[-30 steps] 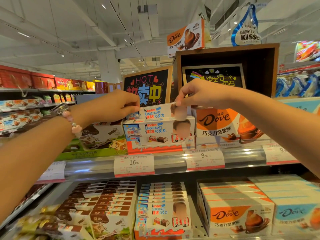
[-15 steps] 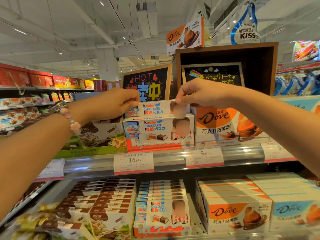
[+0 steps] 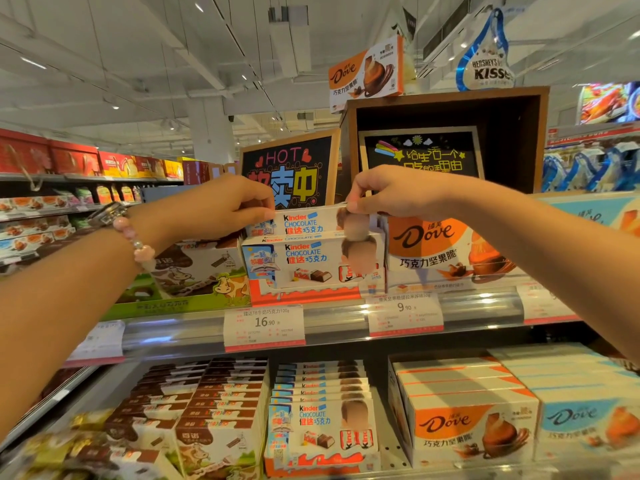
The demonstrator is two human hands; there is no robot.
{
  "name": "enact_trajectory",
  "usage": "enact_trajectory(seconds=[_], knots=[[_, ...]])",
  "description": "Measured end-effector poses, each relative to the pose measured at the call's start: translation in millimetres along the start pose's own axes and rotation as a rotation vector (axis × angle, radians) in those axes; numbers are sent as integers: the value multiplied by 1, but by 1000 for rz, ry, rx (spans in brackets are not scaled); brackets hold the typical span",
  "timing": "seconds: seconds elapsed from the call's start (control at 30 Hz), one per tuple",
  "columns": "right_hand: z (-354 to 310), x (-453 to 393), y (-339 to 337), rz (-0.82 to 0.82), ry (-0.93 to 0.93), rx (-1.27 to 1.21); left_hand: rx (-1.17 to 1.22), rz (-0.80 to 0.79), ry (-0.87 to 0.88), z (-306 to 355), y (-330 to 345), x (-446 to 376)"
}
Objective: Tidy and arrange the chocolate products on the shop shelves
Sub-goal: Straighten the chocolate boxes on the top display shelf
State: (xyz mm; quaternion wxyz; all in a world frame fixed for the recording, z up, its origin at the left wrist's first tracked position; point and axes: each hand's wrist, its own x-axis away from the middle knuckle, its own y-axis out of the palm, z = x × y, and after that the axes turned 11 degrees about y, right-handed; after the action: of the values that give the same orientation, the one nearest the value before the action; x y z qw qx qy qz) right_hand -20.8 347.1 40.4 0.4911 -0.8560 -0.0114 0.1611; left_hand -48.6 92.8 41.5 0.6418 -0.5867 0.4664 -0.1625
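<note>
Upper shelf (image 3: 346, 327): a white Kinder chocolate box (image 3: 308, 225) is held at its top corners by the left hand (image 3: 221, 209) and right hand (image 3: 391, 195), directly behind a second Kinder box (image 3: 311, 265) standing at the shelf front. A cow-printed chocolate carton (image 3: 204, 268) is placed to the left, an orange Dove box (image 3: 446, 251) to the right. Behind, a "HOT" chalkboard sign (image 3: 291, 168) is stood. Below, a row of Kinder boxes (image 3: 322, 410) is set between brown cartons (image 3: 194, 410) and stacked Dove boxes (image 3: 467, 410).

We stand in supermarket aisle: stocked shelves (image 3: 332, 332), price tags (image 3: 264, 326), Dove boxes (image 3: 474, 427), "HOT" promo sign (image 3: 289, 168).
</note>
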Motion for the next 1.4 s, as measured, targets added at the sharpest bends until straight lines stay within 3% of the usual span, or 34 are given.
enact_trajectory(seconds=[0.3,0.47,0.73,0.9,1.13,1.4], knots=[[0,0,-2,-13,16,21,24,-11,15,5,-5,-2],[-1,0,2,1,-38,200,-15,-127,-15,9,0,-4],[4,0,-2,15,-10,-143,134,-119,-80,14,-1,3],[5,-2,2,105,-48,5,224,-118,-74,12,-3,3],[8,-5,-1,116,44,-115,-38,-98,-90,5,3,-19],[9,-5,-3,84,71,-203,-45,-73,-72,1,3,-17]])
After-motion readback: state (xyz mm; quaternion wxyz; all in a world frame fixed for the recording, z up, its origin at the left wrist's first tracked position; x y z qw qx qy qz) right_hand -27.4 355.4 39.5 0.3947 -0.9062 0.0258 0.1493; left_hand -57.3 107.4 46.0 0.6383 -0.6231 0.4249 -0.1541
